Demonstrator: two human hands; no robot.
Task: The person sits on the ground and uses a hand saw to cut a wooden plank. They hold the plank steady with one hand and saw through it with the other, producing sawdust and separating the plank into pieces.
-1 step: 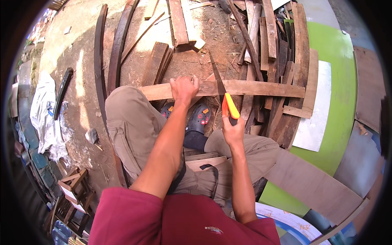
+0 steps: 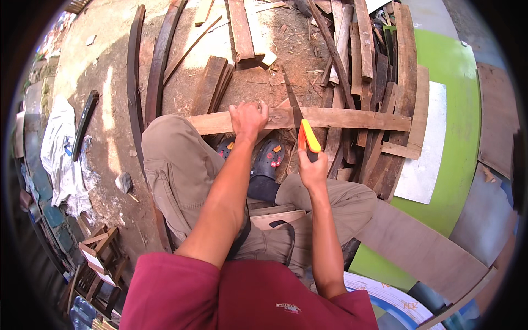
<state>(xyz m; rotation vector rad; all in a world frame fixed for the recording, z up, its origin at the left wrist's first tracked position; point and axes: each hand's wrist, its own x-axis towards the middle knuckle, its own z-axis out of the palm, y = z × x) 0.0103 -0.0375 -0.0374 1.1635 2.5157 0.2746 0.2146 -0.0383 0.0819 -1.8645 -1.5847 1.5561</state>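
Note:
A long wooden plank (image 2: 355, 118) lies crosswise in front of me, above my shoes. My left hand (image 2: 248, 117) is closed over its middle, with the thumb side toward the right. My right hand (image 2: 313, 171) grips the yellow-and-orange handle of a hand saw (image 2: 293, 99). The saw's dark blade crosses the plank a little to the right of my left hand, its tip pointing away from me. How deep the teeth sit in the wood cannot be seen.
Old boards and offcuts (image 2: 379, 71) are piled at the right, beside a green sheet (image 2: 440, 121) and a white panel (image 2: 426, 148). Dark beams (image 2: 165, 60) lie at the far left. A white cloth (image 2: 60, 154) and a small wooden frame (image 2: 102, 253) are farther left.
The saw has slid slightly forward, away from me, and my right hand has moved with it. The plank and my left hand stay in place.

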